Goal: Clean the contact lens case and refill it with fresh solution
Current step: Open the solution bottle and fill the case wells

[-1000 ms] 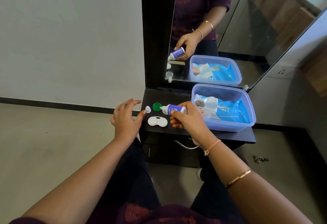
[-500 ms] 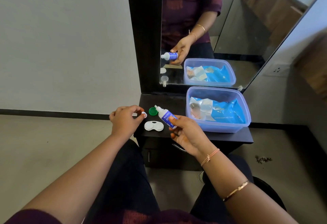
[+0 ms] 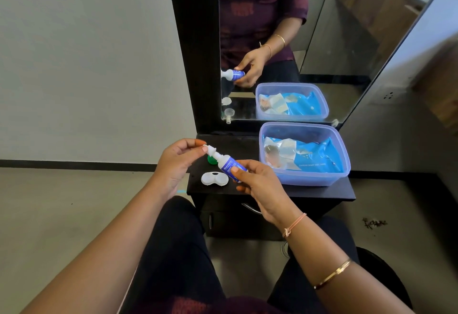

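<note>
A home dressing corner is showing here: a tall black-framed mirror (image 3: 285, 41) is standing over a small dark desk (image 3: 322, 191) with a drawer, against a plain wall (image 3: 86, 53) and tiled floor (image 3: 62, 214).

Black dresser (image 3: 322, 191) with mirror (image 3: 334, 41) against pale wall (image 3: 86, 53), grey floor (image 3: 62, 214).

Both hands raised, fingers pinched: left hand (image 3: 173, 162), right hand (image 3: 260, 184).

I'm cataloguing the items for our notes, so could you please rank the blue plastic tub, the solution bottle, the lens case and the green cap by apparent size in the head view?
1. Blue plastic tub
2. Solution bottle, partly covered by the right hand
3. Lens case
4. Green cap, partly hidden

The bottle and case look close in size.
</note>
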